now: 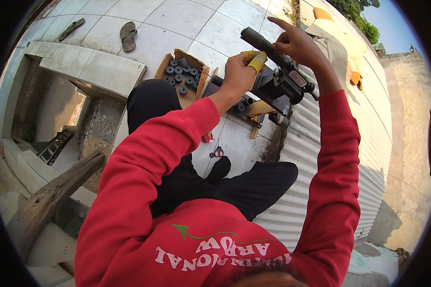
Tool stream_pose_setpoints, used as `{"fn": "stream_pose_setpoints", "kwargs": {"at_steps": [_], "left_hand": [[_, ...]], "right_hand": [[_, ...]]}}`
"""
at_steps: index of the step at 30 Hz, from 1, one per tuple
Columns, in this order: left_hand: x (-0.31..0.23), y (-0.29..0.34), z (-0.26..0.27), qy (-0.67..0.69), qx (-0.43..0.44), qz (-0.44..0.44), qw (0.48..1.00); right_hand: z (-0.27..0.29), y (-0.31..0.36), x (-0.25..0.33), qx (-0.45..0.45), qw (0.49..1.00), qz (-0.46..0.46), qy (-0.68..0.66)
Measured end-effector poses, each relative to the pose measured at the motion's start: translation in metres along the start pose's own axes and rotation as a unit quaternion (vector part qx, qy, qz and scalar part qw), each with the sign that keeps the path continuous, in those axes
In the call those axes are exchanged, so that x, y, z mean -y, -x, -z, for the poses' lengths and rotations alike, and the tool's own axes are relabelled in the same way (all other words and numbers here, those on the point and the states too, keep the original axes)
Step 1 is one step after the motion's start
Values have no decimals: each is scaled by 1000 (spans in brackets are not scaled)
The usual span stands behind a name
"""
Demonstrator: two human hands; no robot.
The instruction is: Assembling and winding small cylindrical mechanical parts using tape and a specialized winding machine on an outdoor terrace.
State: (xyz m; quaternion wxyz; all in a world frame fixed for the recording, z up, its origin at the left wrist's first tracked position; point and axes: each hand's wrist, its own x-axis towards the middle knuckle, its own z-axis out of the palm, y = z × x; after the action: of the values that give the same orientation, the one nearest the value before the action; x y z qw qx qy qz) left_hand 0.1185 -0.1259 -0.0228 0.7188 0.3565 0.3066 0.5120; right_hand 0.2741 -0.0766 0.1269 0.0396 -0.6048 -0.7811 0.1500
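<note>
A black machine (pixel 285 86) with a boxy body and a long dark cylinder (pixel 263 44) stands on the tiled floor ahead of me. My left hand (pixel 242 71), yellow wrapping round its fingertips, is closed in a pinch close to the cylinder's near side. What lies between those fingers is too small to make out. Over the cylinder's far side is my right hand (pixel 297 45), its index finger stretched out and the others bent near the surface. Left of the machine sits an open cardboard box (pixel 189 98) holding several dark spools (pixel 178 70).
Scissors (pixel 219 151) lie on the tiles before my folded legs. Two sandals (pixel 128 36) are at the far left. A tiled ledge (pixel 105 71) borders a deep opening at left, with a wooden beam (pixel 57 201) beside it. Corrugated sheeting (pixel 316 158) extends along the right.
</note>
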Motion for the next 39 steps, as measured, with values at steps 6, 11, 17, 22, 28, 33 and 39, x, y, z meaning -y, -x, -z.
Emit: {"fn": "stream_pose_setpoints", "kwargs": {"at_steps": [6, 11, 17, 22, 28, 33, 39], "left_hand": [[0, -2, -1, 9, -2, -3, 1000], [-2, 0, -2, 15, -1, 8, 1000], [0, -1, 5, 4, 11, 27, 1000], [1, 2, 6, 3, 36, 41, 999], [1, 2, 12, 15, 57, 55, 997], [4, 1, 15, 0, 73, 42, 996], [7, 4, 15, -76, 92, 29, 992]], "right_hand": [[3, -16, -5, 43, 999, 0, -5], [6, -21, -1, 64, 997, -29, 25], [17, -31, -2, 131, 988, -73, -21], [23, -29, -8, 149, 983, -85, -64], [22, -30, -5, 138, 984, -98, -63], [23, -33, -10, 134, 983, -125, 12], [6, -21, -48, 102, 982, -154, -27]]}}
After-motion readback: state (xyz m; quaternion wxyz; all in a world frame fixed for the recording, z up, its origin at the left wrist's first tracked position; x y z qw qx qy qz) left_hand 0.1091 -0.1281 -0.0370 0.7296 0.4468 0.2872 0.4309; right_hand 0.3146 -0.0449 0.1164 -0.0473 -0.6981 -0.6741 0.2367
